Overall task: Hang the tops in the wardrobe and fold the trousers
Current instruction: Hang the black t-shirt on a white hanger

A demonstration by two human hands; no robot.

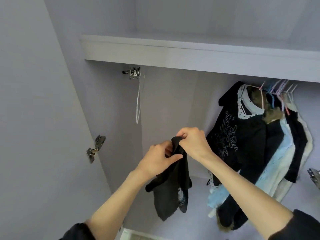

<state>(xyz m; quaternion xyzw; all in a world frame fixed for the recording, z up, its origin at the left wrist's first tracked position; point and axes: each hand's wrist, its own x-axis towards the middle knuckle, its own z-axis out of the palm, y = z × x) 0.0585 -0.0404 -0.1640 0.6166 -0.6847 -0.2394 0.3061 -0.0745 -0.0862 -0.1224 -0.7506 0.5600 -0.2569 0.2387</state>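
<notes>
My dark sleeves sit at the bottom edge, forearms raised into the open wardrobe point(190, 49). My left hand point(158, 159) and right hand point(194, 142) meet at the top of a black top point(170, 187), each with fingers curled and pinching a bunch of its fabric, while the rest hangs limp below them in front of the wardrobe's back panel. No hanger shows inside the garment. An empty white hanger point(138, 101) dangles at the far left, well apart from my hands; tops already hung point(256, 144) crowd the right end on coloured hangers point(280, 90).

The risk, as I judge it, lies in the grip: both hands hold only a small gathered pinch, so letting go with one to reach the white hanger could let the cloth slide free and drop to the wardrobe floor. Bunched like this, the neckline may be hard to find, and it could go on twisted. Reaching right might also snag the crowded garments.
</notes>
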